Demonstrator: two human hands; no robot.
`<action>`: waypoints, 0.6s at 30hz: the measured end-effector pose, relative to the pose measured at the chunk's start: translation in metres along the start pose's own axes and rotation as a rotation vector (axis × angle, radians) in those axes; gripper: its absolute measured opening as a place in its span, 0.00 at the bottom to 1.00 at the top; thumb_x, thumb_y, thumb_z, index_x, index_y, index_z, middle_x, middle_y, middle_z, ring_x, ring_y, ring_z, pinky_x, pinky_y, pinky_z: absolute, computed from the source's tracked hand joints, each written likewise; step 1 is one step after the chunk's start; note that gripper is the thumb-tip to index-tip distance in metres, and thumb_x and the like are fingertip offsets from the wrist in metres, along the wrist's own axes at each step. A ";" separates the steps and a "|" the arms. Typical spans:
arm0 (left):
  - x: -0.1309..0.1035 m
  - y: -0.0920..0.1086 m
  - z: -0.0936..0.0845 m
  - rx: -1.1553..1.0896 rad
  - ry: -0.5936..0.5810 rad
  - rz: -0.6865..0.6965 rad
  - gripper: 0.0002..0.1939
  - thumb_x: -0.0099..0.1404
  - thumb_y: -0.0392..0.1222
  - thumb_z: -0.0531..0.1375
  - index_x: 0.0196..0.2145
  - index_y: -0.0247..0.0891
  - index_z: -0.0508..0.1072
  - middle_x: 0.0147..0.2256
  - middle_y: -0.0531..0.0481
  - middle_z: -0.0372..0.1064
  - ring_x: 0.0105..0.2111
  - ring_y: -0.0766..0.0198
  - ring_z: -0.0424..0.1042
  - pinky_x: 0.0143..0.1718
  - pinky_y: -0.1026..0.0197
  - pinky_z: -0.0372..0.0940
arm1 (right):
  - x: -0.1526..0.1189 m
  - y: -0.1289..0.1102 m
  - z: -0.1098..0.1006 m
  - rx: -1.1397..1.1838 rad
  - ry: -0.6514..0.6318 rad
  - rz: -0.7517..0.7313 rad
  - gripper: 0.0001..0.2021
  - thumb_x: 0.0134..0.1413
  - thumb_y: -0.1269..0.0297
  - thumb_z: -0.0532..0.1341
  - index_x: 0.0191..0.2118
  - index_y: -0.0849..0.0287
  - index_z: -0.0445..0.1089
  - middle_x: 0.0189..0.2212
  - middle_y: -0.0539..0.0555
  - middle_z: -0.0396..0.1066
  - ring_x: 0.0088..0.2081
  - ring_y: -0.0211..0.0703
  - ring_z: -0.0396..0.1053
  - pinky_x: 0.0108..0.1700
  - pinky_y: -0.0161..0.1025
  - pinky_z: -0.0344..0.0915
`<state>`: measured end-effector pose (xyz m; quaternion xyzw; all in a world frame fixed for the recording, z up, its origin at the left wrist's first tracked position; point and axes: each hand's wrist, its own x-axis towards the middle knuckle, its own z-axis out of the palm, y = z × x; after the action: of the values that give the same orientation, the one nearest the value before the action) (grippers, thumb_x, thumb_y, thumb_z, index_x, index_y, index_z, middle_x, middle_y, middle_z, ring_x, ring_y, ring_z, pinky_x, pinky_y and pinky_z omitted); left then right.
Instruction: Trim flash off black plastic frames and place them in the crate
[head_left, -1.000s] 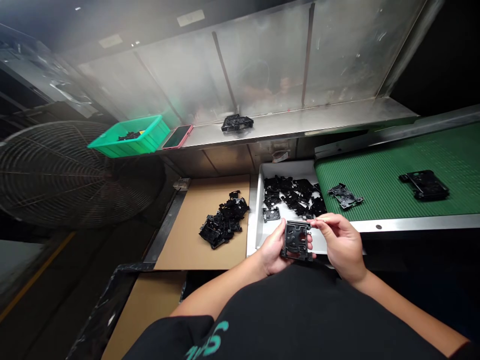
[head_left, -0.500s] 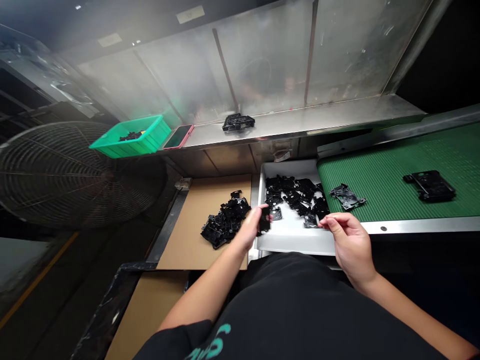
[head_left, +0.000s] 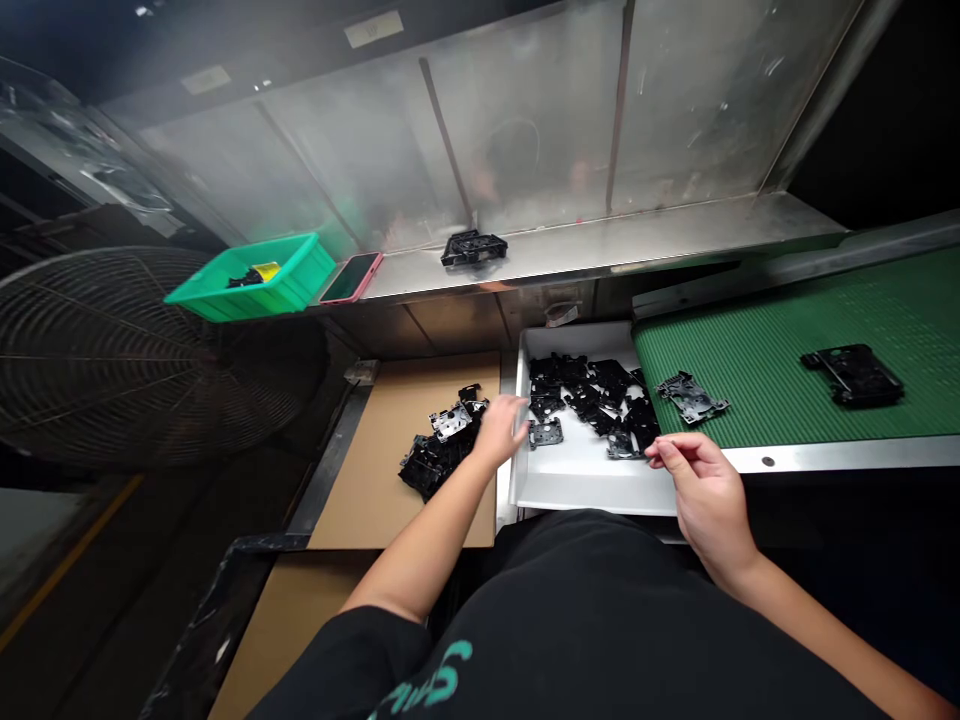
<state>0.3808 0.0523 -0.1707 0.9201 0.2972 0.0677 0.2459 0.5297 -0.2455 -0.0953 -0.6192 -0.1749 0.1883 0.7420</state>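
My left hand (head_left: 501, 432) hovers between the pile of black plastic parts (head_left: 435, 462) and the left wall of the white tray (head_left: 600, 487). It is open, fingers loosely bent, with nothing visible in it. A shiny part (head_left: 450, 421) lies on top of the pile, just left of that hand. Over the tray's right front corner, my right hand (head_left: 709, 495) has thumb and fingers pinched together; whatever they hold is too small or hidden to name. Several black plastic parts (head_left: 592, 385) lie heaped in the tray, with one part (head_left: 546, 432) apart near its left wall.
A green conveyor belt (head_left: 772, 390) on the right bears a flat part (head_left: 691, 397) and a thicker black unit (head_left: 855, 375). On the metal ledge stand a green bin (head_left: 300, 285), a phone (head_left: 352, 278) and another black unit (head_left: 474, 249). A large fan (head_left: 150, 350) is at left.
My left hand has let go of the dark part it held and opened, staying near the tray's left wall. A shiny part now shows on the pile. My right hand keeps its pinch.
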 end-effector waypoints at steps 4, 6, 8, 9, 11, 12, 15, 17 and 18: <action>0.027 0.035 0.050 0.058 -0.237 0.146 0.28 0.70 0.48 0.66 0.64 0.42 0.70 0.65 0.41 0.67 0.66 0.49 0.65 0.69 0.41 0.62 | -0.003 -0.002 0.000 -0.034 -0.013 0.003 0.10 0.62 0.53 0.72 0.41 0.53 0.78 0.38 0.52 0.78 0.39 0.45 0.73 0.47 0.44 0.71; 0.033 0.043 0.066 0.116 -0.286 0.095 0.27 0.72 0.49 0.65 0.64 0.39 0.69 0.65 0.39 0.66 0.64 0.47 0.68 0.65 0.37 0.66 | -0.006 -0.002 -0.001 -0.057 -0.027 -0.001 0.10 0.62 0.53 0.71 0.42 0.53 0.78 0.37 0.53 0.78 0.39 0.45 0.73 0.46 0.44 0.72; 0.032 0.046 0.075 0.167 -0.319 0.030 0.25 0.73 0.50 0.64 0.63 0.38 0.70 0.64 0.39 0.66 0.62 0.47 0.70 0.62 0.37 0.69 | -0.008 -0.002 -0.004 -0.079 -0.030 -0.007 0.11 0.63 0.53 0.71 0.42 0.53 0.78 0.37 0.53 0.78 0.38 0.45 0.73 0.45 0.44 0.72; 0.030 0.046 0.077 0.183 -0.335 0.005 0.25 0.73 0.50 0.64 0.63 0.39 0.70 0.64 0.39 0.67 0.61 0.48 0.71 0.61 0.38 0.69 | -0.009 -0.001 -0.006 -0.090 -0.026 -0.010 0.11 0.63 0.53 0.71 0.41 0.53 0.78 0.37 0.53 0.78 0.38 0.45 0.73 0.44 0.44 0.73; 0.024 0.046 0.077 0.189 -0.369 -0.031 0.24 0.73 0.49 0.64 0.63 0.39 0.70 0.64 0.40 0.67 0.61 0.49 0.71 0.61 0.38 0.70 | -0.011 0.001 -0.011 -0.111 -0.011 -0.010 0.11 0.63 0.52 0.71 0.41 0.54 0.78 0.37 0.54 0.77 0.38 0.46 0.73 0.43 0.44 0.72; 0.021 0.047 0.076 0.177 -0.391 -0.047 0.24 0.73 0.49 0.64 0.62 0.39 0.70 0.64 0.40 0.67 0.61 0.49 0.71 0.61 0.38 0.70 | -0.011 0.002 -0.012 -0.118 -0.003 -0.008 0.11 0.63 0.52 0.71 0.41 0.54 0.78 0.37 0.54 0.77 0.38 0.46 0.73 0.43 0.44 0.72; 0.010 0.051 0.075 0.079 -0.472 -0.116 0.24 0.73 0.49 0.64 0.62 0.38 0.71 0.64 0.40 0.67 0.61 0.48 0.71 0.61 0.38 0.70 | -0.011 0.004 -0.015 -0.119 0.017 0.006 0.11 0.63 0.52 0.71 0.41 0.54 0.78 0.38 0.54 0.77 0.39 0.46 0.73 0.45 0.44 0.72; 0.003 0.056 0.075 -0.051 -0.525 -0.185 0.23 0.73 0.49 0.64 0.61 0.38 0.72 0.63 0.40 0.68 0.61 0.49 0.71 0.61 0.38 0.70 | -0.010 0.004 -0.014 -0.116 0.019 0.015 0.11 0.63 0.52 0.71 0.41 0.54 0.78 0.38 0.54 0.77 0.39 0.46 0.73 0.45 0.44 0.72; -0.002 0.059 0.075 -0.141 -0.548 -0.223 0.23 0.73 0.49 0.64 0.60 0.38 0.72 0.62 0.40 0.68 0.60 0.49 0.71 0.60 0.39 0.70 | -0.010 0.004 -0.013 -0.114 0.016 0.019 0.12 0.63 0.51 0.71 0.41 0.54 0.78 0.38 0.54 0.78 0.39 0.46 0.73 0.46 0.44 0.72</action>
<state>0.4295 -0.0209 -0.2067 0.8465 0.3135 -0.1901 0.3859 0.5269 -0.2610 -0.1013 -0.6637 -0.1738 0.1799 0.7049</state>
